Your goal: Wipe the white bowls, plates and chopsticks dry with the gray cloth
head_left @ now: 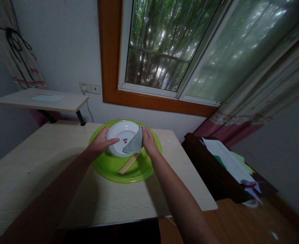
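A white plate [117, 146] with a small blue and red print is tilted over a green basin [136, 174]. My left hand [102, 140] grips the plate's left rim, thumb laid across its inner face. At the right rim, my right hand [148, 139] is closed on a grey cloth [135, 142], which folds over the edge onto the plate's face. Several light wooden chopsticks [129, 164] lie together in the basin below the plate. The fingers behind the plate are hidden.
The basin stands on a pale wooden table [119, 203]. A raised shelf [70, 103] is at the back left, near wall sockets [89, 88]. Papers [228, 159] lie on dark furniture [202, 169] to the right. A window [169, 51] is behind the table.
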Demonstrator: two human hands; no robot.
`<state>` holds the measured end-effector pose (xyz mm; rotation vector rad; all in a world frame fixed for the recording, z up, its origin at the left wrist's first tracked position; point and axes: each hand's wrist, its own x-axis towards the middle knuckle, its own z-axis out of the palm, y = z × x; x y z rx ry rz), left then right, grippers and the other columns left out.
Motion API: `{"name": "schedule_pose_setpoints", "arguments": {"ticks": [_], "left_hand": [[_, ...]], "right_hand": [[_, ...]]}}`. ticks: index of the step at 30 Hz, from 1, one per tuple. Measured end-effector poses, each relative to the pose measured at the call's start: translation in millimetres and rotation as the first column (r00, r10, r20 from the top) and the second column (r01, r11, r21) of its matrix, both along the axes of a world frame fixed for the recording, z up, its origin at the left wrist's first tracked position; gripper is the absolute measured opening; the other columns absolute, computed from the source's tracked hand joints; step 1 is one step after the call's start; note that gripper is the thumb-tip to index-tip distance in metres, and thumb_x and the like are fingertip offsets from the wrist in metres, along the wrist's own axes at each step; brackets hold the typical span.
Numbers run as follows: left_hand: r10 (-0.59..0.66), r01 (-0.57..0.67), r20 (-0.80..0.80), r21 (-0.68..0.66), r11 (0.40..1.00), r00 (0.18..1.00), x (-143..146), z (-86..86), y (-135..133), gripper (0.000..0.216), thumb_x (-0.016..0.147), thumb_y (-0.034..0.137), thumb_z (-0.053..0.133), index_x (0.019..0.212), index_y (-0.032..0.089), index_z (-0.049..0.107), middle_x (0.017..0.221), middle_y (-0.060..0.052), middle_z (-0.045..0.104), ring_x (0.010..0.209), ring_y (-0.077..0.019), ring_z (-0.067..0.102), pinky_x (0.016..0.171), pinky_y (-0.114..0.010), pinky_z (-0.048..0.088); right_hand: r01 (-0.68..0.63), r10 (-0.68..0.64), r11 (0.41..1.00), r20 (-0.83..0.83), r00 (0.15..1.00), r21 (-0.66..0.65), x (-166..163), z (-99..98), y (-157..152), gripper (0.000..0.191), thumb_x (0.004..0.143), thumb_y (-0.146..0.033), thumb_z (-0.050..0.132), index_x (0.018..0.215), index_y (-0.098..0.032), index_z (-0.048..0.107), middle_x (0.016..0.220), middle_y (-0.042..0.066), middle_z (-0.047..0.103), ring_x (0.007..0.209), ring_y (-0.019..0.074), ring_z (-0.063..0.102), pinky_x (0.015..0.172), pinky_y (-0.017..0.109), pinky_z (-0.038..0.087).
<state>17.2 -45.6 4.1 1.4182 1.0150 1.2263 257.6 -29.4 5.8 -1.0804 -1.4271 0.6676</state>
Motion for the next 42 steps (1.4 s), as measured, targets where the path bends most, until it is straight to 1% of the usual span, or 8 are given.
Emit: {"name": "schedule_pose_setpoints", "arguments": {"ticks": [5, 11, 19, 22, 27, 36, 39, 42], "left_hand": [[0.042, -0.043, 0.115, 0.004, 0.999, 0.993, 0.7, 7.0, -4.4, 0.064, 0.064, 0.041, 0.083, 0.113, 0.016, 0.052, 0.109, -0.008, 0.067, 0.102, -0.0292, 0.065, 0.088, -0.042, 0.051], [0.034, -0.034, 0.012, 0.005, 0.999, 0.999, 0.5, 1.5, 1.2, 0.065, 0.064, 0.042, 0.082, 0.115, 0.017, 0.052, 0.111, -0.009, 0.067, 0.104, -0.0302, 0.065, 0.088, -0.044, 0.052], [0.083, -0.076, -0.202, 0.046, 0.996, 0.976, 1.3, 0.7, 3.3, 0.06, 0.062, 0.047, 0.081, 0.106, 0.018, 0.053, 0.104, -0.007, 0.066, 0.099, -0.0299, 0.065, 0.085, -0.043, 0.053], [0.099, -0.083, -0.264, 0.072, 0.994, 0.959, 3.0, 3.6, 1.4, 0.06, 0.063, 0.049, 0.079, 0.106, 0.018, 0.052, 0.104, -0.007, 0.065, 0.098, -0.0292, 0.065, 0.085, -0.043, 0.053], [0.098, -0.072, -0.303, 0.096, 0.993, 0.948, 3.7, -0.3, 2.2, 0.061, 0.063, 0.054, 0.078, 0.105, 0.019, 0.051, 0.103, -0.006, 0.064, 0.097, -0.0285, 0.065, 0.083, -0.041, 0.053], [0.125, -0.08, -0.417, 0.123, 0.989, 0.9, 5.9, -0.8, -0.9, 0.054, 0.062, 0.053, 0.079, 0.1, 0.022, 0.054, 0.091, -0.003, 0.065, 0.085, -0.0282, 0.064, 0.075, -0.039, 0.049], [0.144, -0.105, -0.356, 0.127, 0.986, 0.923, 6.9, -1.0, -0.6, 0.052, 0.058, 0.048, 0.083, 0.096, 0.023, 0.057, 0.089, -0.004, 0.065, 0.084, -0.0293, 0.063, 0.075, -0.039, 0.048], [0.131, -0.108, -0.273, 0.097, 0.989, 0.953, 6.8, -1.9, -0.2, 0.051, 0.055, 0.043, 0.085, 0.094, 0.024, 0.059, 0.086, -0.002, 0.065, 0.085, -0.0295, 0.063, 0.078, -0.039, 0.048]], "right_hand": [[-0.028, 0.029, 1.0, 0.024, 0.999, -0.011, 0.8, -4.5, 2.8, 0.045, 0.098, -0.056, 0.038, 0.092, -0.022, 0.066, 0.098, 0.004, 0.069, 0.094, 0.0192, 0.061, 0.092, 0.033, 0.047], [0.044, -0.042, 0.999, 0.076, 0.996, -0.021, 1.6, -9.5, 3.5, 0.032, 0.098, -0.049, 0.042, 0.105, -0.023, 0.061, 0.103, 0.004, 0.066, 0.098, 0.0194, 0.06, 0.093, 0.035, 0.047], [0.22, -0.288, 0.942, 0.27, 0.919, 0.254, 3.7, -5.9, 3.7, 0.025, 0.097, -0.04, 0.048, 0.092, -0.021, 0.064, 0.103, 0.008, 0.061, 0.102, 0.0218, 0.055, 0.095, 0.039, 0.046], [0.151, -0.239, 0.951, 0.333, 0.912, 0.27, 1.8, -0.4, 0.6, 0.032, 0.1, -0.037, 0.041, 0.097, -0.02, 0.067, 0.098, 0.008, 0.066, 0.097, 0.0219, 0.059, 0.094, 0.039, 0.046], [0.043, -0.17, 0.946, 0.376, 0.911, 0.322, -4.6, 7.6, -8.3, 0.039, 0.103, -0.033, 0.034, 0.122, -0.02, 0.065, 0.119, 0.01, 0.068, 0.114, 0.0219, 0.059, 0.104, 0.041, 0.044], [-0.281, -0.029, 0.885, 0.646, 0.763, 0.372, -19.5, 20.0, -31.2, 0.053, 0.101, -0.034, 0.04, 0.153, -0.025, 0.034, 0.158, 0.006, 0.038, 0.147, 0.0219, 0.032, 0.123, 0.048, 0.027], [-0.369, 0.03, 0.867, 0.704, 0.71, 0.335, -25.2, 23.6, -35.9, 0.057, 0.099, -0.036, 0.045, 0.154, -0.026, 0.033, 0.161, 0.005, 0.033, 0.15, 0.0233, 0.027, 0.124, 0.051, 0.024], [-0.366, 0.051, 0.873, 0.686, 0.725, 0.323, -26.6, 23.5, -35.5, 0.055, 0.1, -0.035, 0.044, 0.153, -0.027, 0.035, 0.16, 0.004, 0.034, 0.15, 0.0228, 0.028, 0.124, 0.05, 0.024]]}}
